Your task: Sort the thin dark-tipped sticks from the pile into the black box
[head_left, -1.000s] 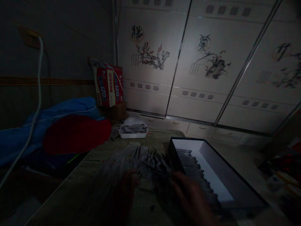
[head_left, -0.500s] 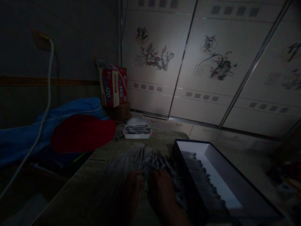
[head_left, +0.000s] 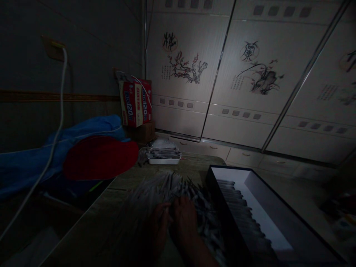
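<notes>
The pale rods [head_left: 144, 191] look thin, light and fairly stiff, probably smooth plastic that could slip or roll; a hard bend might crack one. The dark rods [head_left: 204, 196] seem just as light. A pinch at mid-length should suit either kind, as the tangled ends cross.

Both heaps lie on the table [head_left: 100, 211], the pale one ahead of the left hand [head_left: 160, 220] and reaching toward the left edge, the dark one ahead and to the right of the right hand [head_left: 185, 217], up to the box [head_left: 272, 200] that hides the right edge.

The hands are side by side, nearly touching. The left thumb and finger are close together, the right fingers curl downward; in this gloom I cannot tell whether either grips a rod.
</notes>
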Available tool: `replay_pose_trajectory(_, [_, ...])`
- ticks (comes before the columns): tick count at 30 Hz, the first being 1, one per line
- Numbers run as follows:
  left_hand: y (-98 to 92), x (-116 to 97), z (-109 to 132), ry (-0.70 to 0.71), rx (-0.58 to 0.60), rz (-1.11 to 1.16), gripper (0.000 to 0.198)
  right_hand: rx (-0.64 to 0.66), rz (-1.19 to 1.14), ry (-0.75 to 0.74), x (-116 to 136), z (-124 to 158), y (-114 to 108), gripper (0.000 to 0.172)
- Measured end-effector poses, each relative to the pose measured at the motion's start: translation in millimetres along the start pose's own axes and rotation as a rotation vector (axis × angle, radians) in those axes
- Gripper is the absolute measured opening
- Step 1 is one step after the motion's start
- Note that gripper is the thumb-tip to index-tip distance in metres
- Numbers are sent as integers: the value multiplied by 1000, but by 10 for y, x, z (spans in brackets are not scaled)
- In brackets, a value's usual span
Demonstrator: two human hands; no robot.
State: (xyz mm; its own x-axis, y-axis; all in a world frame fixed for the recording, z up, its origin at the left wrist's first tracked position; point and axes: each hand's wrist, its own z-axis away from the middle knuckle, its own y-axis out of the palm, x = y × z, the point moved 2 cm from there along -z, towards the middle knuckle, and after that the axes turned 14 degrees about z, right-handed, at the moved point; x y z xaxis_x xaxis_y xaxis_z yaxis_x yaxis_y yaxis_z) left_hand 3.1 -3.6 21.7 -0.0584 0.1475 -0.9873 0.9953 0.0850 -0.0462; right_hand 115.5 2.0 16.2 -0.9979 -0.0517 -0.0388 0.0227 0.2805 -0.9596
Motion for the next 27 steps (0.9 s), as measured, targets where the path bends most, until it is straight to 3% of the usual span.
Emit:
replay_pose_trajectory(4, [9,17,-1,63,-4,-10,32,-31,-19,12,-17,104,25,17])
replay_pose_trajectory(10, [32,67,-13,47,2,0,33,-23,70,53,-40,117,-1,17])
replay_pose_trajectory(27, [33,96,-31,28,2,-47,34,144,89,100,31,42,-19,16])
